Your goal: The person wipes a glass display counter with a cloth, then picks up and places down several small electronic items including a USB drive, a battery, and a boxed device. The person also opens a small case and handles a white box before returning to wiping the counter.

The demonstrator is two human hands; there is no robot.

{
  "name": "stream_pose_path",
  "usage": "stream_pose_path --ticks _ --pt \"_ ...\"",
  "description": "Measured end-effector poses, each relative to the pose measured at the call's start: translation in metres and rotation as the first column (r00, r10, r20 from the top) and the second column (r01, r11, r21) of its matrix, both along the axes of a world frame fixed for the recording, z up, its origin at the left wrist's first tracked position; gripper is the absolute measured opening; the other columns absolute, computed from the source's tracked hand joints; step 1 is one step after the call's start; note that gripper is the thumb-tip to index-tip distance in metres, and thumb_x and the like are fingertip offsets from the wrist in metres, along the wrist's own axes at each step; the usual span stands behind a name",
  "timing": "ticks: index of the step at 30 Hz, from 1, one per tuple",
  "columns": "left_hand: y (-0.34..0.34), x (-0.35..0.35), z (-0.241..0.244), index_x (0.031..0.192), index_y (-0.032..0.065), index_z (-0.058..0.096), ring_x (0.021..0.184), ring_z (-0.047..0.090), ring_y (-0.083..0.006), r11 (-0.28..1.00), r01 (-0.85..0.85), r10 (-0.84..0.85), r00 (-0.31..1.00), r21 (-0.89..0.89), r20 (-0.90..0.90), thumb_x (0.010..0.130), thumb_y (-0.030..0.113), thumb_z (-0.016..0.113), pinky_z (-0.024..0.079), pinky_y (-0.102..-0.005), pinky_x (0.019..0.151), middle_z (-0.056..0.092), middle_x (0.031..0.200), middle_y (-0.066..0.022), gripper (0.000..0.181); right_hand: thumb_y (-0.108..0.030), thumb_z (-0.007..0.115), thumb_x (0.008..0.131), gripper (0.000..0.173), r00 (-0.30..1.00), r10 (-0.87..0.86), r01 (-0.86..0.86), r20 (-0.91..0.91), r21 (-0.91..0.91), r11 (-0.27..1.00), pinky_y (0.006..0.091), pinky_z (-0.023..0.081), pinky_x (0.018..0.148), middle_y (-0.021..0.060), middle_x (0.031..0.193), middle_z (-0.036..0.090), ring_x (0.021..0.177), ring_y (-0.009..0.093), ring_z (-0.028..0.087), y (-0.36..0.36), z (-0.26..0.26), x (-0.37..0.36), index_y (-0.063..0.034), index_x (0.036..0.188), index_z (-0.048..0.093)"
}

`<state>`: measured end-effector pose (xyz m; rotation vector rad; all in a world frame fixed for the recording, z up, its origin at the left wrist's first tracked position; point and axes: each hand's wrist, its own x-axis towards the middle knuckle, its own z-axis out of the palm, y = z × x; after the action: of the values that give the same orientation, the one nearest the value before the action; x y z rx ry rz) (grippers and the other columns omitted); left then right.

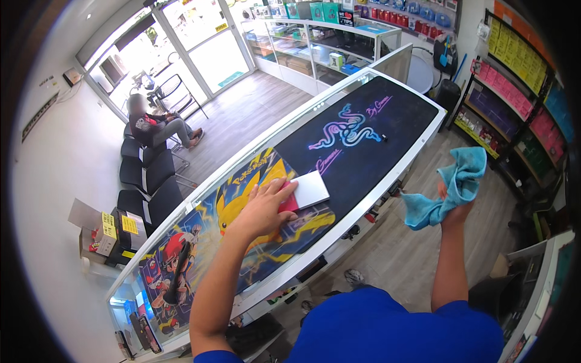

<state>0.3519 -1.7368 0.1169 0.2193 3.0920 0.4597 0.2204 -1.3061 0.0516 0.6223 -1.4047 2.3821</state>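
My left hand rests palm down on a colourful cartoon-printed mat, its fingers over a red item beside a white flat box. Whether the fingers grip either one is hard to tell. The white box lies partly on the printed mat and partly over a black mat with a neon snake logo. My right hand holds up a crumpled blue cloth beyond the counter's near side. A black brush-like tool lies on the printed mat, left of my left forearm.
The long glass counter has a white frame. Beyond it a person sits in a row of black chairs. Glass display cases stand at the back, stocked shelves at the right. Phones stand at the counter's lower-left end.
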Motion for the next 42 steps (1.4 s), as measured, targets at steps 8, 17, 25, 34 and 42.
stream_pose_path --ticks 8,17,25,34,42 --pt "0.003 -0.047 0.015 0.141 0.004 0.051 0.08 0.06 -0.0145 0.304 -0.508 0.409 0.834 0.806 0.371 0.089 0.053 0.074 0.052 -0.0278 0.071 0.06 0.102 -0.0057 0.075 -0.028 0.061 0.1 0.021 0.961 0.104 -0.058 0.258 -0.178 0.982 0.0279 0.032 0.047 0.0002 0.066 0.045 0.051 0.011 0.04 0.035 -0.042 -0.034 -0.0092 0.095 0.056" --pt "0.089 -0.048 0.053 0.117 0.0029 0.06 0.059 0.058 -0.0065 -0.603 -0.056 0.307 0.905 0.796 0.296 0.108 0.035 0.059 0.049 -0.0184 0.048 0.055 0.074 0.0014 0.033 -0.033 0.058 0.101 0.024 0.761 0.469 -0.303 0.448 -0.394 0.868 0.0308 0.04 0.049 0.0015 0.072 0.054 0.054 0.015 0.05 -0.061 -0.055 -0.023 -0.0106 0.092 0.059" --pt "0.088 -0.028 0.059 0.122 -0.0048 0.059 0.074 0.078 -0.0218 -0.573 -0.051 0.379 0.869 0.818 0.32 0.107 0.022 0.057 0.064 -0.03 0.057 0.077 0.098 -0.016 0.031 -0.035 0.053 0.104 0.028 0.725 0.407 -0.341 0.556 -0.223 0.913 0.0285 0.041 0.048 0.0014 0.068 0.053 0.055 0.015 0.052 -0.08 -0.043 -0.013 -0.0097 0.094 0.06" --pt "0.07 -0.012 0.046 0.121 -0.0076 0.055 0.084 0.078 -0.0231 -0.511 -0.093 0.422 0.839 0.855 0.343 0.107 0.021 0.055 0.067 -0.034 0.065 0.073 0.101 -0.0165 0.032 -0.038 0.053 0.103 0.031 0.705 0.514 -0.462 0.49 -0.233 0.856 0.0294 0.041 0.047 0.0002 0.07 0.054 0.053 0.014 0.049 -0.069 -0.06 -0.015 -0.0105 0.09 0.059" --pt "0.064 0.001 0.04 0.12 -0.0077 0.057 0.085 0.078 -0.0232 -0.538 -0.064 0.452 0.82 0.84 0.352 0.107 0.022 0.056 0.067 -0.0349 0.067 0.073 0.102 -0.0172 0.032 -0.042 0.049 0.103 0.037 0.698 0.587 -0.587 0.41 -0.143 0.797 0.0315 0.04 0.053 0.0039 0.072 0.06 0.058 0.016 0.053 -0.066 -0.06 -0.026 -0.0103 0.092 0.064"
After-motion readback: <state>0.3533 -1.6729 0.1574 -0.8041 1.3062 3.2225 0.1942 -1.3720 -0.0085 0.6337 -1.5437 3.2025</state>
